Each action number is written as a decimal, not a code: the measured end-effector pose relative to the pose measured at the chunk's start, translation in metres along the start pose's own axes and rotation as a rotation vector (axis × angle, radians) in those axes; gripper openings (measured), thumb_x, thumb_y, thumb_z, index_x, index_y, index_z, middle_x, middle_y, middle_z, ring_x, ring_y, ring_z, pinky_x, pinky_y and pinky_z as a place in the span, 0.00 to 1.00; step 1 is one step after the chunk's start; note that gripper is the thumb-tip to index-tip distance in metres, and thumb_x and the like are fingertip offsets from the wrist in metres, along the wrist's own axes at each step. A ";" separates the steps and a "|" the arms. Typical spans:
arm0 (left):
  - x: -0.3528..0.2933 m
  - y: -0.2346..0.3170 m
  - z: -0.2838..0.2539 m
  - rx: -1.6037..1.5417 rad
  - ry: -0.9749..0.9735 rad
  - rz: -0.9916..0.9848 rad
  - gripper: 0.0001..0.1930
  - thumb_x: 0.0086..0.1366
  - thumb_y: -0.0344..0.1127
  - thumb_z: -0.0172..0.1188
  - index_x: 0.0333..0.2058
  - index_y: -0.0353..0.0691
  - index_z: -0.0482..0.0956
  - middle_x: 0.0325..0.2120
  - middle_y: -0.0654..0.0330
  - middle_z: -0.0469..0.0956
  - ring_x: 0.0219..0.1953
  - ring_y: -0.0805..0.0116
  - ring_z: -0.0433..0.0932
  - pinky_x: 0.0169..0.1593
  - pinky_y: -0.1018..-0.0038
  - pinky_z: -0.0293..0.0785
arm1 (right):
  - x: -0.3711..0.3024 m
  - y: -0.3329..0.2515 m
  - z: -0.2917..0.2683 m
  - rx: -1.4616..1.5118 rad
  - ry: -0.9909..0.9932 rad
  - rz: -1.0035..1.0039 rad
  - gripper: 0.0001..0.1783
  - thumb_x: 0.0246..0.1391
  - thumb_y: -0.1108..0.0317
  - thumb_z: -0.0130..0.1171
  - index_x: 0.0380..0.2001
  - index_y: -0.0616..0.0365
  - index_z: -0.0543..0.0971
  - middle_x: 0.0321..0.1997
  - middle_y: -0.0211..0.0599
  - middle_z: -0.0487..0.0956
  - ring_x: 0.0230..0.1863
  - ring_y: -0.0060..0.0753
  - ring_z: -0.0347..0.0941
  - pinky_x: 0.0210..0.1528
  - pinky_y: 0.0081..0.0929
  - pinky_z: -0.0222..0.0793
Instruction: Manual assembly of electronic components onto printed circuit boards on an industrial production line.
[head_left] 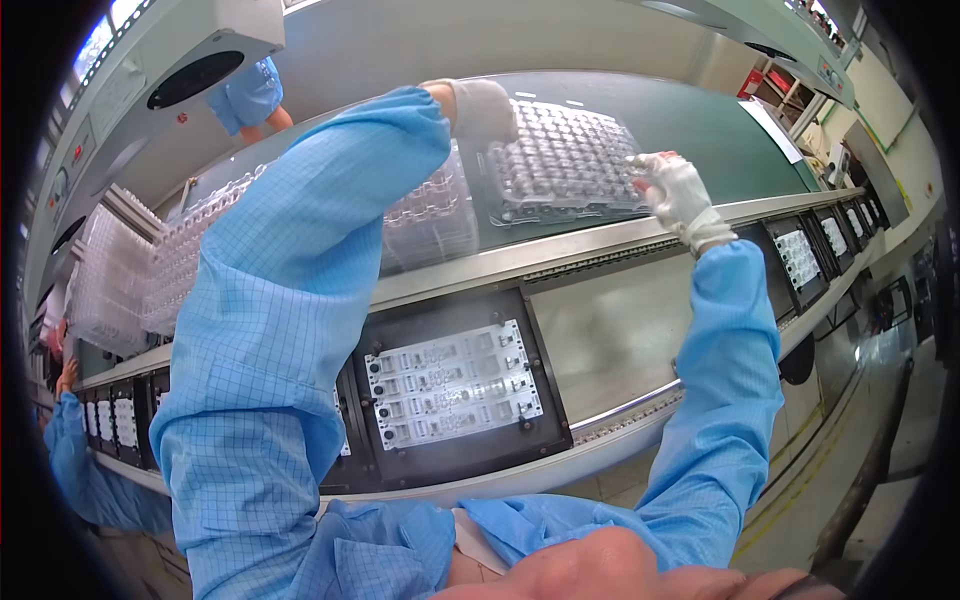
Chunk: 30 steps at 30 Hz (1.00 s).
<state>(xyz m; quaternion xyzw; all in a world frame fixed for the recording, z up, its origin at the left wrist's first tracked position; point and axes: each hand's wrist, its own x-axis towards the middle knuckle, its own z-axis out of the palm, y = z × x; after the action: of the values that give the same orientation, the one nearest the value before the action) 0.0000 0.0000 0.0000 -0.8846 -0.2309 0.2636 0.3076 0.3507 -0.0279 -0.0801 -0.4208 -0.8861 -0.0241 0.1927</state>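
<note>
Plastic tray [572, 190], clear and glossy, rows of small pockets [568, 145]

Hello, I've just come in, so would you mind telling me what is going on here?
A person in blue sleeves has their gloved left hand and right hand at opposite sides of a clear plastic tray on the green surface; how firmly they grip it is unclear. More clear trays stand to its left, partly behind the left sleeve. Nearer the person, a black fixture holds white boards.
</note>
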 end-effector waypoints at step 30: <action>-0.397 0.112 0.028 -0.342 0.715 -0.848 0.18 0.55 0.22 0.62 0.46 0.43 0.79 0.33 0.56 0.79 0.36 0.53 0.79 0.40 0.61 0.74 | 0.006 -0.017 -0.033 -0.457 0.505 0.015 0.08 0.54 0.74 0.60 0.38 0.54 0.74 0.36 0.45 0.77 0.39 0.53 0.77 0.40 0.45 0.75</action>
<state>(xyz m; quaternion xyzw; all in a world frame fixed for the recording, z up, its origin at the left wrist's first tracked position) -0.2893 -0.2938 0.0352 -0.7859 -0.4862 -0.2389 0.2980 0.3454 -0.0408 -0.0449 -0.4402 -0.7790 -0.3242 0.3069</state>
